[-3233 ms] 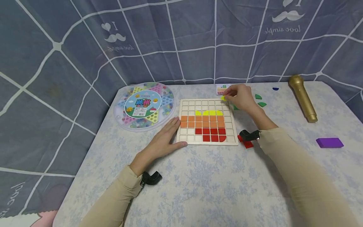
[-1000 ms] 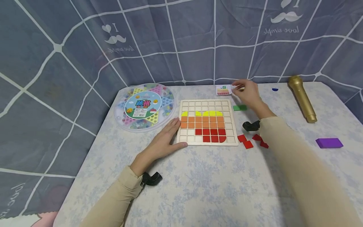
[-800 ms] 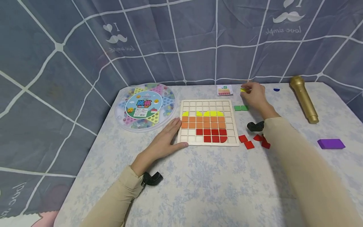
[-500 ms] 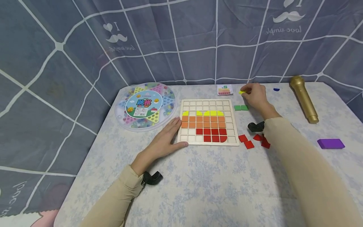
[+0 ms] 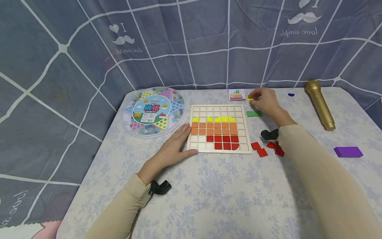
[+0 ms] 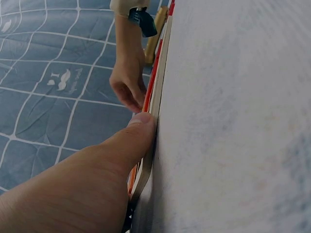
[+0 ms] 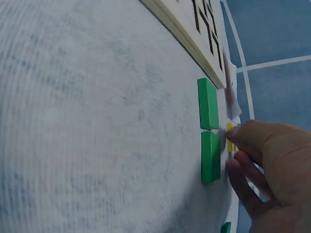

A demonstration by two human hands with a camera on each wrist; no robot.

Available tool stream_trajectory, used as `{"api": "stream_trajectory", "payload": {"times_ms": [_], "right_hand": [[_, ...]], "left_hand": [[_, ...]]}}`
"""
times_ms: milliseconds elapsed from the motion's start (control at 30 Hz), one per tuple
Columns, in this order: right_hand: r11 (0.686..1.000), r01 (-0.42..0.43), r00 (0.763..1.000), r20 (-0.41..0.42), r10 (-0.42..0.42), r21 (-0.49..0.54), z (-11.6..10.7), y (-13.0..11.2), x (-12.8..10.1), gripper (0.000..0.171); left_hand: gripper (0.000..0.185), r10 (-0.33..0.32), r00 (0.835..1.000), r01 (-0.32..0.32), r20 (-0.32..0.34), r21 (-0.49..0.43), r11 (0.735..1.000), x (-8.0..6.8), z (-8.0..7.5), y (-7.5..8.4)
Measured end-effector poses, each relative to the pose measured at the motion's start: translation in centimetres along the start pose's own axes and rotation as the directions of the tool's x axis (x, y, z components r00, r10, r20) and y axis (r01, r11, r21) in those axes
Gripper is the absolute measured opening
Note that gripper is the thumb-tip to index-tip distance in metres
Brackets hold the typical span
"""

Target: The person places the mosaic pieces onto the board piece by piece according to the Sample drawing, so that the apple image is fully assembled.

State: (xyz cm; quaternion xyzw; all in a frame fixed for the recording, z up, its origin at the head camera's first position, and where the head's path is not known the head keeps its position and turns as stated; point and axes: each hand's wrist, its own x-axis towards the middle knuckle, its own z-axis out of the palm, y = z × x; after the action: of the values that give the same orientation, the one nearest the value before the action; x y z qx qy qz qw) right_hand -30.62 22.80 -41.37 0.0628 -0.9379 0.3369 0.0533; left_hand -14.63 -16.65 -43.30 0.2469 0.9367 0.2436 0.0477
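A wooden grid board point(image 5: 217, 109) lies mid-table, with red, orange and yellow tiles filling part of its cells. My left hand point(image 5: 170, 149) rests along its left edge, fingers fairly straight, the thumb point(image 6: 138, 126) against the near edge. Behind two green square tiles point(image 5: 254, 114), my right hand point(image 5: 265, 102) pinches a small yellow tile point(image 5: 250, 98) at table level. In the right wrist view the thumb presses that yellow tile point(image 7: 230, 138); its full shape is hidden. A small printed card point(image 5: 236, 95) lies just left of the right fingertips.
Several loose red tiles point(image 5: 262, 152) lie right of the board. A blue tile point(image 5: 291, 95), gold microphone point(image 5: 320, 104) and purple block point(image 5: 348, 151) are farther right. On the left sits a round clear-lidded Chinese checkers box point(image 5: 151, 109). A patterned curtain point(image 5: 206, 43) hangs behind the table.
The yellow row gained a tile at its left end. My right hand left the board's top right corner, went right to another yellow tile, then shifted slightly left with it. Left hand stayed still.
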Motion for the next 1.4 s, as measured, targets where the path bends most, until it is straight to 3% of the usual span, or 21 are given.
{"api": "stream_trajectory", "payload": {"times_ms": [267, 533, 867, 1133, 1400], "right_hand": [[0.999, -0.011, 0.999, 0.031, 0.013, -0.051, 0.2, 0.0, 0.3, 0.025], [1.000, -0.011, 1.000, 0.003, 0.011, -0.005, 0.1, 0.0, 0.1, 0.027], [0.985, 0.169, 0.985, 0.028, -0.170, 0.014, 1.8, -5.1, 0.0, 0.021], [0.981, 0.190, 0.981, 0.036, -0.190, -0.024, 2.8, -8.1, -0.4, 0.022], [0.968, 0.249, 0.967, 0.059, -0.249, 0.018, 4.7, -9.5, -0.5, 0.022]], "left_hand": [[0.100, 0.004, 1.000, -0.004, 0.000, -0.001, 1.000, 0.2, 0.0, 0.2], [0.100, 0.008, 1.000, -0.008, 0.001, -0.003, 1.000, 0.1, -0.1, 0.3], [0.100, -0.001, 1.000, 0.001, 0.004, -0.006, 1.000, 0.1, -0.2, 0.4], [0.101, -0.007, 1.000, 0.007, 0.007, -0.002, 1.000, 0.1, -0.1, 0.4], [0.101, -0.011, 1.000, 0.011, 0.002, -0.002, 1.000, 0.0, -0.1, 0.3]]}}
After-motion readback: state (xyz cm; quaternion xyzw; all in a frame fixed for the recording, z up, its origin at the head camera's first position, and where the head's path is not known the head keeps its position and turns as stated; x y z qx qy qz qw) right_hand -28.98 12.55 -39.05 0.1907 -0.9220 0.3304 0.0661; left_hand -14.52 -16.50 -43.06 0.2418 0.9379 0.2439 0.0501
